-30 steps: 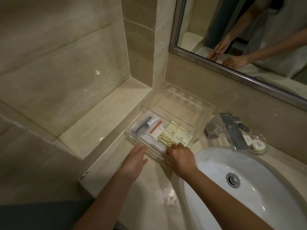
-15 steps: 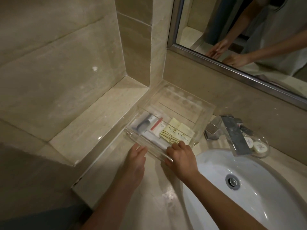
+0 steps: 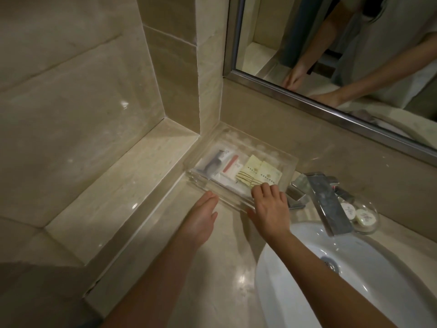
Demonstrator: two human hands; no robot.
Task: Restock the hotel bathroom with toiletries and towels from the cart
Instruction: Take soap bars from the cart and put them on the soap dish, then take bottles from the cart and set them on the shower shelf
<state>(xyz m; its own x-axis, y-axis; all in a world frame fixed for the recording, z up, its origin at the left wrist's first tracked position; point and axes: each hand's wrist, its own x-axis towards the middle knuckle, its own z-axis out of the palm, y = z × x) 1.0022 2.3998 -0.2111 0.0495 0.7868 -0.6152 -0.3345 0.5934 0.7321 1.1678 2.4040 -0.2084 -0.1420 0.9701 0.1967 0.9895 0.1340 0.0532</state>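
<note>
A clear plastic tray [image 3: 197,179] sits in the counter's back corner, under the mirror. It holds yellow sachets [image 3: 260,174], a grey item in a clear packet [image 3: 214,164] and a red-striped packet [image 3: 230,163]. My right hand [image 3: 269,205] grips the tray's front right rim, fingers curled over the edge beside the sachets. My left hand [image 3: 203,218] lies flat on the counter with its fingertips against the tray's front wall, holding nothing.
A white sink basin [image 3: 354,287] fills the lower right, with a chrome faucet [image 3: 327,200] behind it. A glass dish [image 3: 369,229] with two round soaps stands right of the faucet. A raised stone ledge [image 3: 118,197] runs along the left. The mirror [image 3: 331,55] hangs above.
The tray with its toiletries has slid back toward the wall corner. Both hands followed it, and my left hand has flattened against its front.
</note>
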